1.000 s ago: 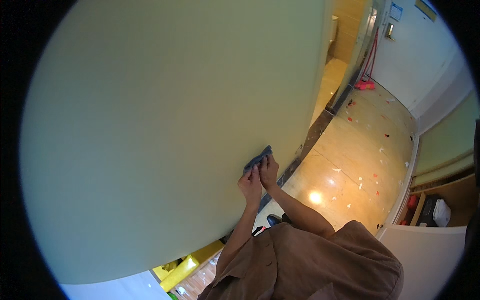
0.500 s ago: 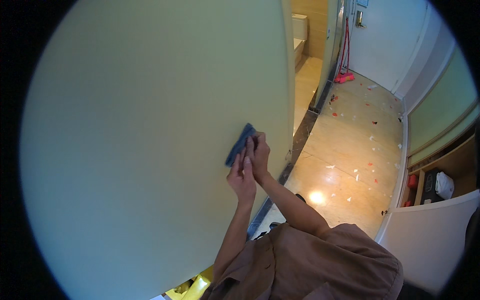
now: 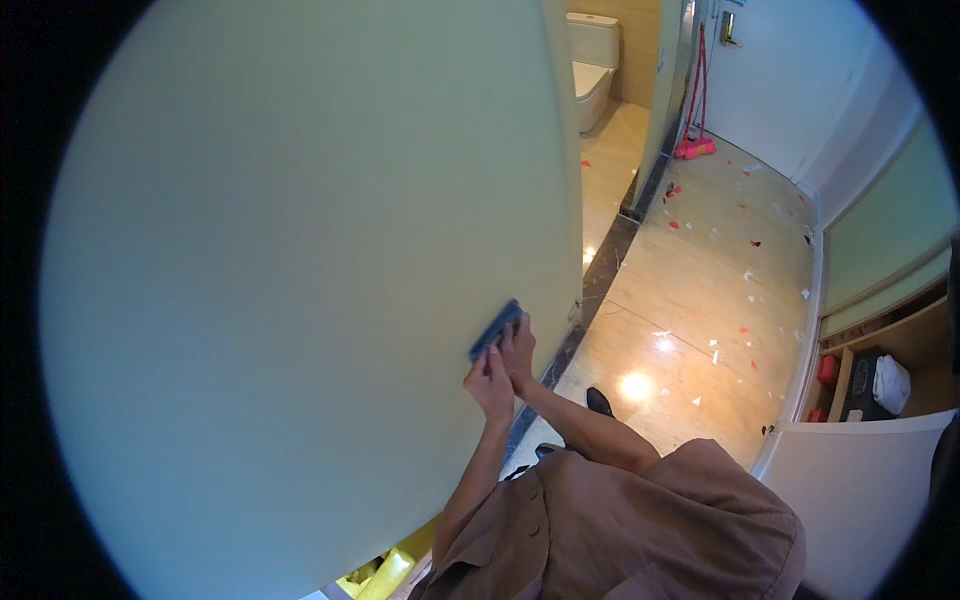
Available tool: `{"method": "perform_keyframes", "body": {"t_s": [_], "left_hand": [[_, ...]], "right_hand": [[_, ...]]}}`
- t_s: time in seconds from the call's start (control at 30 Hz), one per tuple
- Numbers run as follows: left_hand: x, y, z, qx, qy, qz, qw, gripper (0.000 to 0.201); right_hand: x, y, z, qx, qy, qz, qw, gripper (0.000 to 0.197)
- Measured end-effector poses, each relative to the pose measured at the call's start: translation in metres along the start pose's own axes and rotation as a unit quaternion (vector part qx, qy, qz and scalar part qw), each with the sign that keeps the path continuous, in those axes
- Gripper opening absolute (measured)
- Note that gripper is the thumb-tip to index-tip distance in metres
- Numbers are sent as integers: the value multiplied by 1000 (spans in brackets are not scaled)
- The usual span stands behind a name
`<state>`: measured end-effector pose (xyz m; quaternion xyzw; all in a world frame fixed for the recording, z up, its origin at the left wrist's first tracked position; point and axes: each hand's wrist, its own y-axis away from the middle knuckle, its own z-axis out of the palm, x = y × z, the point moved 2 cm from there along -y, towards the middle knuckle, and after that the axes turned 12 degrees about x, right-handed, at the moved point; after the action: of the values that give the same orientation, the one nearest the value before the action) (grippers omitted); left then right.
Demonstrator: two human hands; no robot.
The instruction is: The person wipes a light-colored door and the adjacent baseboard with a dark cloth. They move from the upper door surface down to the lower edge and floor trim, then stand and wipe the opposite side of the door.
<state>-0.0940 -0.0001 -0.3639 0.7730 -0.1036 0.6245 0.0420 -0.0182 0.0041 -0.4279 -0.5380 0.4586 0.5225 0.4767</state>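
Observation:
A folded blue cloth [image 3: 493, 331] is pressed flat against a large pale panel [image 3: 300, 250] that fills the left of the view. My right hand [image 3: 518, 350] grips the cloth from its right side, with the fingers bent over it. Close beneath, my left hand [image 3: 490, 386] has its fingertips at the cloth's lower edge, touching the right hand. Both hands are closed on the cloth, low on the panel and near its right edge.
Beyond the panel's edge, a doorway shows a white toilet [image 3: 594, 80]. Red and white scraps litter the tiled floor [image 3: 690, 290]. A pink broom [image 3: 695, 148] leans near the white door [image 3: 785, 80]. An open shelf [image 3: 912, 350] holds a dark box [image 3: 862, 385] on the right.
Both hands and the cloth have slid down the panel and slightly right. The view has shifted, and more of the toilet and a dark shoe show.

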Motion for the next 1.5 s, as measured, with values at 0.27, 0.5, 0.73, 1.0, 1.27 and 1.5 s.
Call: {"method": "perform_keyframes", "body": {"t_s": [0.27,0.5,0.73,1.0,1.27,1.5], "left_hand": [[132,-24,33,-12,170,146,974,34],[26,-43,104,-125,69,57,988,35],[-29,-28,101,-85,-33,-9,996,32],[112,-17,68,29,138,140,980,34],[96,-58,141,-150,150,75,974,40],[-28,-55,180,-156,23,-75,985,27]], "right_hand": [[-166,-89,-9,67,-98,-215,969,8],[-13,-129,-11,75,-46,-30,996,18],[52,-93,-11,50,24,84,995,21],[-142,-108,-20,18,-76,-178,981,17],[-90,-187,-18,77,-63,-109,989,12],[83,-186,-19,2,-127,148,981,15]]}}
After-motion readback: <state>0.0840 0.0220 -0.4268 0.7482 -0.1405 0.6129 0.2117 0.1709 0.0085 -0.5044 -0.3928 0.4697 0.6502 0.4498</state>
